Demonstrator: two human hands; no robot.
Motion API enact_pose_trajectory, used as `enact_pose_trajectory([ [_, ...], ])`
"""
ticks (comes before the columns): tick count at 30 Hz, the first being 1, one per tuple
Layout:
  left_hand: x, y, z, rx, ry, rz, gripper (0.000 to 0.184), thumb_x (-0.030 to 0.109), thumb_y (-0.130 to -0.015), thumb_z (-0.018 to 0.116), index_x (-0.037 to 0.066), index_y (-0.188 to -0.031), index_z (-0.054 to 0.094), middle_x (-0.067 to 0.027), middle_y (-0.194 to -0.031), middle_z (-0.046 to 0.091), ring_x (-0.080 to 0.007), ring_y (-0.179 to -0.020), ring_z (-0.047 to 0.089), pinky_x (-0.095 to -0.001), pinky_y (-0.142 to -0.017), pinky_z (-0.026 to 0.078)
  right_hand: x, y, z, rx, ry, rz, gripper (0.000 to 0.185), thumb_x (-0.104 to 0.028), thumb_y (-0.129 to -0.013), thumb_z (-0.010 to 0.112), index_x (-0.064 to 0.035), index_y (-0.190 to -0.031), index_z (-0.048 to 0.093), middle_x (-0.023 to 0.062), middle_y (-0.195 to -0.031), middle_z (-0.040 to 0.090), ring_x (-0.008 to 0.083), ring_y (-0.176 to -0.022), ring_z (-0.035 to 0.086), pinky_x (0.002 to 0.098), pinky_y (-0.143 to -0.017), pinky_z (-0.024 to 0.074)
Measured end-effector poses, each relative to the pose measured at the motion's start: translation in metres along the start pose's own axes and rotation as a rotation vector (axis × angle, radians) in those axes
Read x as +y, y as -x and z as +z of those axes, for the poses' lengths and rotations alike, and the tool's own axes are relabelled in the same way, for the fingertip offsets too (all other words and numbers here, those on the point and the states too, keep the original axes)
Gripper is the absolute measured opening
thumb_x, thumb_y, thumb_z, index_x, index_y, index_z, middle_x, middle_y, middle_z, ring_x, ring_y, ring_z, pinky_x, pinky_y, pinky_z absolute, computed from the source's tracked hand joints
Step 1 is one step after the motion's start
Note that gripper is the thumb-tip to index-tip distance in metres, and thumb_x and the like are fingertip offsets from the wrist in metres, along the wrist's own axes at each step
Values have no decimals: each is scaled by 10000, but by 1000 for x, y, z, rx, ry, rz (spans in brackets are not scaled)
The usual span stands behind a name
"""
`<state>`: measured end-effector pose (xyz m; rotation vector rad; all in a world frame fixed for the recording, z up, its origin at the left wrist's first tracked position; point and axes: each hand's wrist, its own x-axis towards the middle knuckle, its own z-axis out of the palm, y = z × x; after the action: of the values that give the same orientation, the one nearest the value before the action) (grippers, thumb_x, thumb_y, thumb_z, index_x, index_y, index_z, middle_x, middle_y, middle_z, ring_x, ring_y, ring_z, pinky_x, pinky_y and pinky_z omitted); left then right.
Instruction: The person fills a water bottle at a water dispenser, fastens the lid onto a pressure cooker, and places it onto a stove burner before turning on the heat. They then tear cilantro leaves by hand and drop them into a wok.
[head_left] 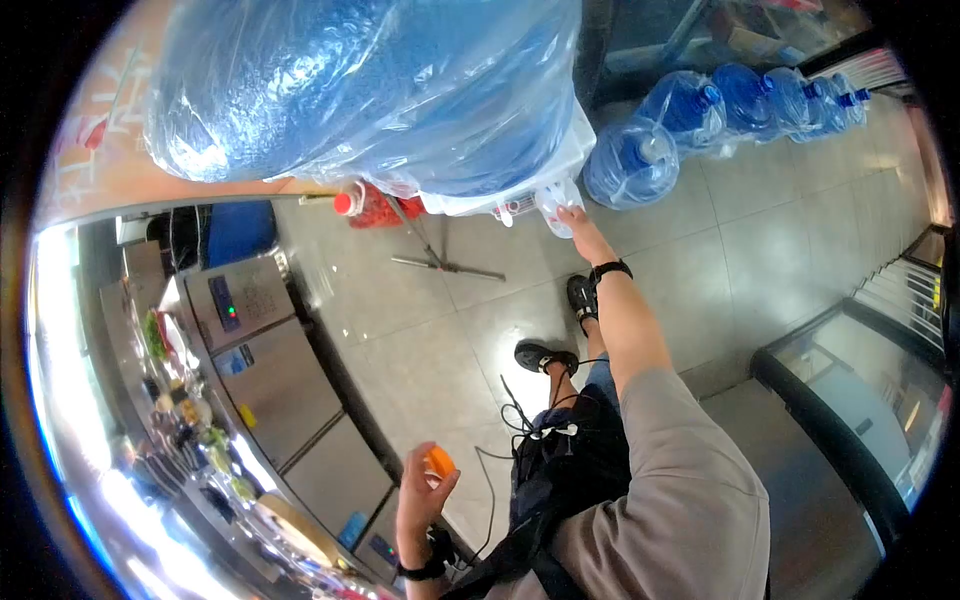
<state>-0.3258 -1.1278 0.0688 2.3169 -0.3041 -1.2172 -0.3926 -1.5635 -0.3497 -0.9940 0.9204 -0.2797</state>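
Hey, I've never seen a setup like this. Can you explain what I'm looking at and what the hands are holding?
There's no robot here. It's one picture, from a camera on a person's head, looking down past their own arms.

The left hand holds a small orange item, partly hidden by the fingers. The right hand reaches out to grip a clear plastic item, maybe a cup, below a big blue plastic-wrapped bundle.

On the tiled floor stands a row of large blue bottles. At the left are metal cabinets; the things beside them are too blurred to name.
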Motion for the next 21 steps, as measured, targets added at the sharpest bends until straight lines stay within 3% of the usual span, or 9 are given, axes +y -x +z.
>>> enact_pose_trajectory([
  [3, -3, -2, 1, -6, 16, 1, 565, 97, -777, 794, 55, -1267, 515, -91, -1109, 548, -186, -919, 593, -287, -694, 530, -7, 10, 4, -9, -139, -76, 552, -451, -928, 620, -1, -1242, 565, 61, -1140, 624, 147, -1056, 571, 310, -986, 365],
  [6, -8, -4, 2, -8, -6, 8, 567, 106, -776, 797, 55, -1267, 516, -96, -1109, 548, -196, -923, 591, -290, -688, 534, 0, -5, 2, 9, -224, -90, 648, -525, -888, 640, 41, -1195, 565, 102, -1196, 596, 165, -1077, 576, 314, -947, 400],
  [8, -3, -4, 1, -10, -19, 13, 568, 110, -776, 797, 55, -1268, 517, -98, -1117, 549, -202, -923, 590, -291, -686, 536, 14, -16, 1, 99, -117, -49, 547, -486, -949, 574, -18, -1232, 573, 57, -1097, 634, 137, -977, 589, 332, -927, 404],
  [12, 9, -3, 0, -10, -105, -24, 575, 118, -776, 797, 52, -1275, 517, -107, -1143, 554, -214, -920, 586, -297, -691, 538, -23, 11, 16, 115, 136, 111, 589, -504, -951, 561, -24, -1292, 537, 62, -1146, 622, 148, -1024, 585, 364, -957, 399],
  [14, 5, -4, -2, -7, -98, -25, 577, 121, -776, 796, 53, -1277, 517, -110, -1150, 556, -218, -922, 585, -299, -692, 538, -19, 19, 20, 64, -122, 25, 640, -515, -945, 570, -32, -1357, 484, 69, -1211, 602, 161, -1082, 576, 363, -977, 387],
  [18, -1, -1, -3, -6, -69, -36, 569, 124, -778, 792, 53, -1273, 519, -116, -1147, 560, -223, -934, 586, -302, -699, 539, 9, 8, 19, 30, -241, -56, 727, -559, -913, 584, 27, -1333, 494, 94, -1223, 599, 172, -1079, 588, 312, -988, 378],
  [21, -1, 0, -5, 0, -82, -50, 565, 124, -779, 789, 51, -1270, 519, -118, -1145, 560, -225, -941, 588, -305, -705, 540, -4, 8, 18, 4, -346, 32, 725, -595, -937, 521, -42, -1399, 445, 79, -1261, 595, 172, -1127, 565, 348, -1007, 365],
])
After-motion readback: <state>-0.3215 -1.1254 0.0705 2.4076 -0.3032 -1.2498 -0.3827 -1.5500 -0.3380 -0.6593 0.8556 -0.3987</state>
